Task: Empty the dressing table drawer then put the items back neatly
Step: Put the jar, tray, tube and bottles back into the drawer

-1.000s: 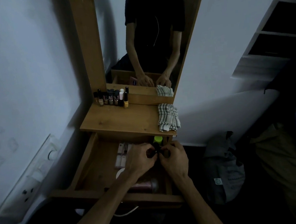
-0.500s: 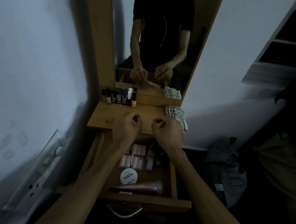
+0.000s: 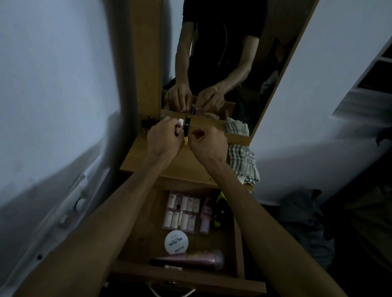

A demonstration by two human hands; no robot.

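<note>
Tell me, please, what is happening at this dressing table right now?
A person is sorting small cosmetics at a wooden dressing table with a mirror. Both hands are up on the tabletop: the left hand is at a row of small bottles by the mirror's base, and the right hand is curled beside it; what it holds, if anything, is hidden. Below, the drawer is open and holds a round white tub, pink tubes and a pink brush. A striped cloth lies on the right.
</note>
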